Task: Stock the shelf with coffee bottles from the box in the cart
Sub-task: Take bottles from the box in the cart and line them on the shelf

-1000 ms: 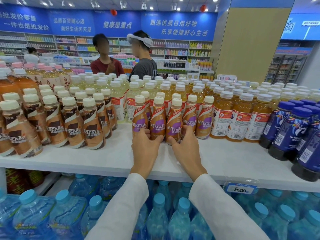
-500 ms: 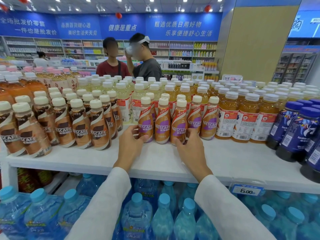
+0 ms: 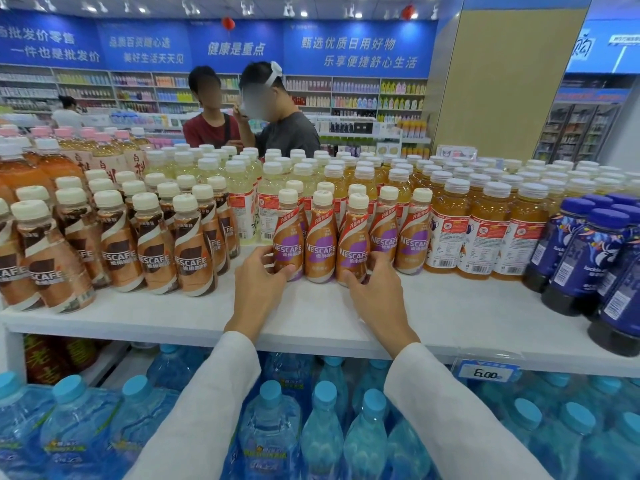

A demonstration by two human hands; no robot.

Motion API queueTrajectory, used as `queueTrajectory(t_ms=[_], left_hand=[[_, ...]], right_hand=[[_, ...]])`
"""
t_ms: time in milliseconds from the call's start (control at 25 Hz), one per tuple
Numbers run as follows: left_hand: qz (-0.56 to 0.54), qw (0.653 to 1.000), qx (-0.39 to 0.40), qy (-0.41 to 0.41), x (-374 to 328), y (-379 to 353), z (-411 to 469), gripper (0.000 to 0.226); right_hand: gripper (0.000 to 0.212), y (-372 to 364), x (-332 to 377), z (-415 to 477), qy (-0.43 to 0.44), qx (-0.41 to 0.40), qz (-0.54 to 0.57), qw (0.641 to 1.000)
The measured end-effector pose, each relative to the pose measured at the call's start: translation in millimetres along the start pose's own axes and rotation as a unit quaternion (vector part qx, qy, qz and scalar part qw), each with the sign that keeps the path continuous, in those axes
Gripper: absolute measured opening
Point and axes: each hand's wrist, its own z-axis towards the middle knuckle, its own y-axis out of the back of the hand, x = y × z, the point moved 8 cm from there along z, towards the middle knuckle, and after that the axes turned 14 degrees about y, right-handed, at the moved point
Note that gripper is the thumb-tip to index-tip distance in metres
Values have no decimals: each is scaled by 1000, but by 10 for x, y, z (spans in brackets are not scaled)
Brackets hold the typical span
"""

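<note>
1. I judge this to be the settling step. The purple-label coffee bottles already stand on the shelf, and I am squaring up their front row.
2. My left hand grips the leftmost bottle low down, thumb in front and fingers curled round its far left side.
3. My right hand does the same on the third bottle, with the thumb at the base and the fingers wrapped round its right flank.
4. The cluster sits mid-shelf, set back from the front edge. It stands between the brown-label coffee bottles on the left and the orange tea bottles on the right.
5. The bottles are upright and touch shoulder to shoulder. They have cream caps and waisted bodies, with tan and purple wraps whose labels face me.
6. Next, I reckon, comes a light release so that nothing tips, then a turn back for more stock. The box and the cart are out of view, so I cannot tell how much remains.
</note>
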Motion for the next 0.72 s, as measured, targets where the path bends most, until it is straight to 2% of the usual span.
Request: queueTrajectory(t_ms=[440,560,720], left_hand=[[45,999,10,19,54,57,-180,73],[29,999,-27,21,82,263,-588,60],[-51,996,-79,6,203,638,-1432,36]], right_hand=[[56,136,38,-250,-3,8,-5,1000],[54,234,185,-592,20,19,3,1000],[36,401,407,-1166,61,40,125,989]])
